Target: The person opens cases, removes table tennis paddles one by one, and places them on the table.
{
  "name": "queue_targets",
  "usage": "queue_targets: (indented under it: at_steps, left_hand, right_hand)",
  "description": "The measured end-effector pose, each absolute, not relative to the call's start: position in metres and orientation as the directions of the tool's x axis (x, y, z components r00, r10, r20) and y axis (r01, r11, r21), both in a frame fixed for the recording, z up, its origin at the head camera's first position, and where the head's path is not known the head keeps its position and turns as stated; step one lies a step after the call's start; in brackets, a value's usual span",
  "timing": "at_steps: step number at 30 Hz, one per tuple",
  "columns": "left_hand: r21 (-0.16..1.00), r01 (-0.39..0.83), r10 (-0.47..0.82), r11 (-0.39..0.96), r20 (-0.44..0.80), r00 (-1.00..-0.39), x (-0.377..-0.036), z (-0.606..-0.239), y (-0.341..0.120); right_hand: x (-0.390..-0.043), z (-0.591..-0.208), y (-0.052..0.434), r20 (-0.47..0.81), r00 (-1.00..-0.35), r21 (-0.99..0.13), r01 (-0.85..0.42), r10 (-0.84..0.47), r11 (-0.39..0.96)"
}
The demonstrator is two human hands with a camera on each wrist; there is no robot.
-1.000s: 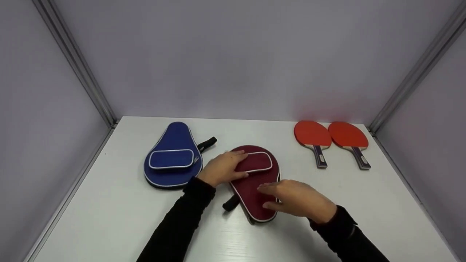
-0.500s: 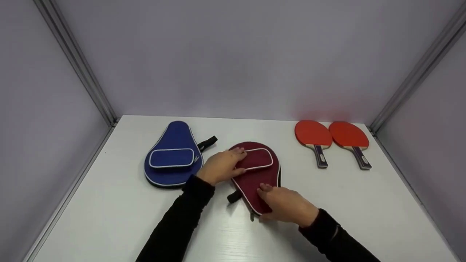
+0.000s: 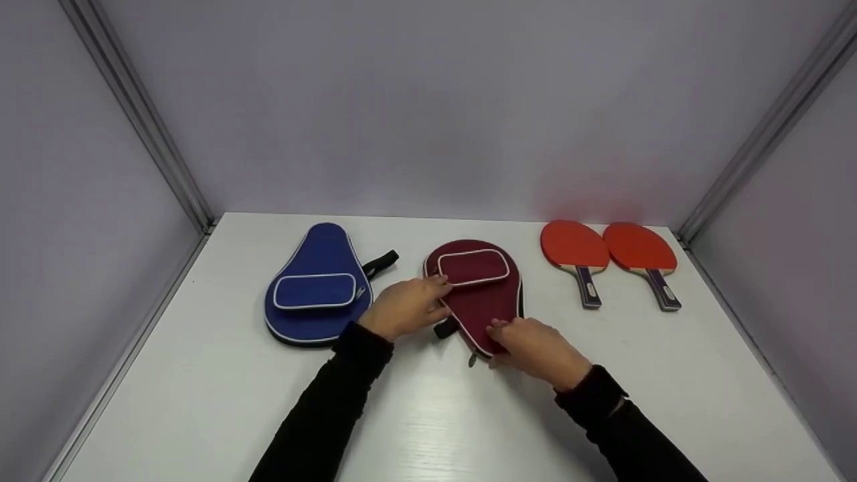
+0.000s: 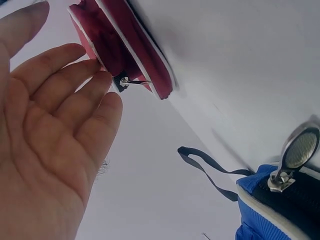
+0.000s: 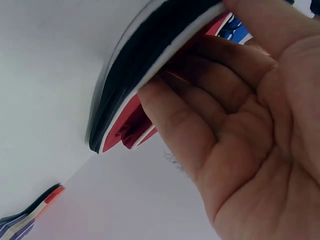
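Note:
A dark red table tennis paddle case (image 3: 485, 301) with white piping and a front pocket lies flat on the table, its narrow end towards me. My right hand (image 3: 539, 351) holds that narrow end, fingers on the top face and thumb at the tip. In the right wrist view those fingers lie over the case's edge (image 5: 150, 47). My left hand (image 3: 408, 308) has its fingers extended, the tips at the case's left edge by the pocket. The left wrist view shows its palm (image 4: 45, 145) holding nothing. A black strap pokes out under the case's left side.
A blue paddle case (image 3: 325, 254) with a black strap (image 3: 381, 264) lies left of my left hand. Two red paddles (image 3: 576, 244) sit side by side at the back right of the white table (image 3: 201, 395). Grey walls enclose the back and sides.
The dark red case has slid away from me and slightly right. My right hand came down onto its narrow end and moved forward with it. My left hand stays nearly still.

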State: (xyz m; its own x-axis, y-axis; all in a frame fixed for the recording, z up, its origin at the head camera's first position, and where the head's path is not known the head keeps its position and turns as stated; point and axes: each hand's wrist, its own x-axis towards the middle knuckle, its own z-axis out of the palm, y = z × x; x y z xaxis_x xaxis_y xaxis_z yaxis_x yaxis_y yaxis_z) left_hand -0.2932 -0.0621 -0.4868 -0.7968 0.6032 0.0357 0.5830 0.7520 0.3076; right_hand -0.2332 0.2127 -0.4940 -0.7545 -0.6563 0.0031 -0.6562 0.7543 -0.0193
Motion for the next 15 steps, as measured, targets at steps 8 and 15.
queue_targets:
  at_steps: [8, 15]
  left_hand:
    - [0.335, 0.577, 0.600, 0.745, 0.043, -0.799, -0.296, -0.483, -0.072]
    - [0.353, 0.550, 0.568, 0.757, 0.063, -0.821, -0.295, -0.472, -0.085]
  right_hand:
    - [-0.257, -0.501, 0.233, 0.095, -0.787, 0.027, -0.611, -0.610, 0.791]
    - [-0.276, -0.503, 0.240, 0.081, -0.851, -0.017, -0.521, -0.518, 0.853]
